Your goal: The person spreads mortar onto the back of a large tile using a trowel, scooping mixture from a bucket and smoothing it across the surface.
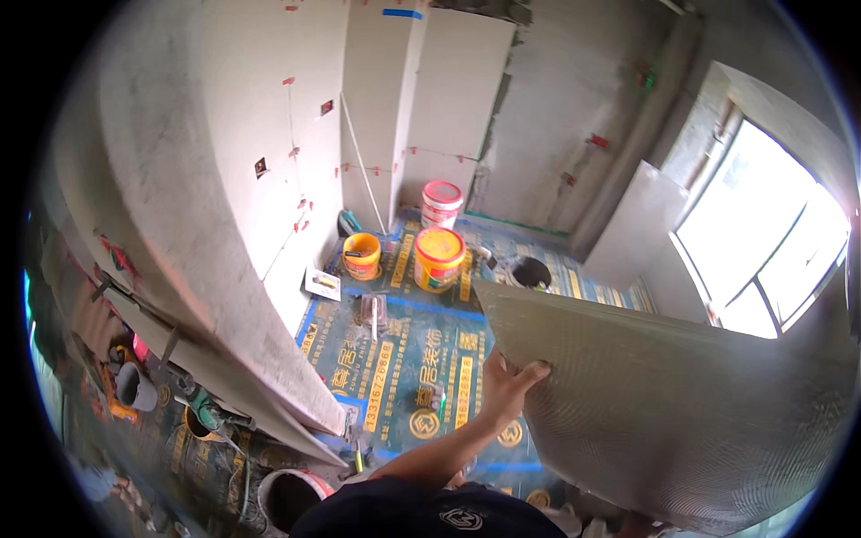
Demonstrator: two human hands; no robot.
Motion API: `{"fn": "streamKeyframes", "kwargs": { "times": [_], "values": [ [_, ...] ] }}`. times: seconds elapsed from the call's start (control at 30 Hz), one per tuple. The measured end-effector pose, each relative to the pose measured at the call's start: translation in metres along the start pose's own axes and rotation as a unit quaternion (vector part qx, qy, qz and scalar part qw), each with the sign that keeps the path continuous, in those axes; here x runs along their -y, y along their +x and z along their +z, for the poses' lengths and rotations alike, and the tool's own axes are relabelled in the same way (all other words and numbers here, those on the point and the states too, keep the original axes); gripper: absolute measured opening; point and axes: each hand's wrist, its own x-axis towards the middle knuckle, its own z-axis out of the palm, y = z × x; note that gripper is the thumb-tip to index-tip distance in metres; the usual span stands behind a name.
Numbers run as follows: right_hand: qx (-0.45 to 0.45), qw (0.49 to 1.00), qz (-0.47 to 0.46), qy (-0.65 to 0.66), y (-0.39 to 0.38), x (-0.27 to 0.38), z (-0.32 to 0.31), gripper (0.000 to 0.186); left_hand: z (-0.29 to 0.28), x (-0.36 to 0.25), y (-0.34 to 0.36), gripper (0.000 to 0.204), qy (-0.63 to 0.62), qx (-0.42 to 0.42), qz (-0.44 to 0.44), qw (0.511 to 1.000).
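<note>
My left hand (pixel 513 387) is closed on the left edge of a large grey tile (pixel 664 394). Its thumb presses the near face while the fingers go behind the edge. Combed ridges of grey adhesive cover that face, mostly at the right and bottom. Held up in front of me, the tile stands tilted and fills the lower right. Under its bottom edge a small dark reddish patch shows, perhaps part of my right hand; the fingers there are hidden.
Printed protective sheeting (pixel 404 359) covers the floor. Beyond stand a yellow bucket (pixel 439 260), a red-lidded bucket (pixel 441 204) and an orange bucket (pixel 361 257). A notched trowel (pixel 323 283) leans by the left wall. Near me are an open bucket (pixel 291 502) and a green power mixer (pixel 204 411).
</note>
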Motion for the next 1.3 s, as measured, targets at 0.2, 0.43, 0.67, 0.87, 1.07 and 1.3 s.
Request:
{"fn": "streamKeyframes", "kwargs": {
  "times": [0.2,0.43,0.67,0.87,1.07,1.3],
  "values": [
    [0.080,0.994,0.047,0.055,0.181,-0.032,0.067,0.059,-0.001,0.004,0.181,0.038,0.071,-0.053,0.082,0.993],
    [0.176,0.971,0.110,0.123,0.344,-0.128,0.140,0.063,-0.027,0.060,0.393,0.045,0.218,-0.142,0.183,0.948],
    [0.143,0.966,0.195,-0.089,0.426,-0.359,0.205,0.057,-0.182,0.094,0.569,0.054,0.452,-0.337,0.059,0.824],
    [-0.045,0.874,0.479,0.071,0.516,-0.512,0.127,0.016,-0.347,0.150,0.670,0.048,0.569,-0.323,-0.057,0.754],
    [-0.227,0.734,0.625,0.139,0.574,-0.584,0.096,0.027,-0.475,0.243,0.701,0.035,0.624,-0.354,-0.200,0.667],
    [-0.254,0.741,0.578,-0.230,0.654,-0.676,0.161,0.036,-0.567,0.325,0.746,0.039,0.654,-0.388,-0.334,0.557]
  ]
}}
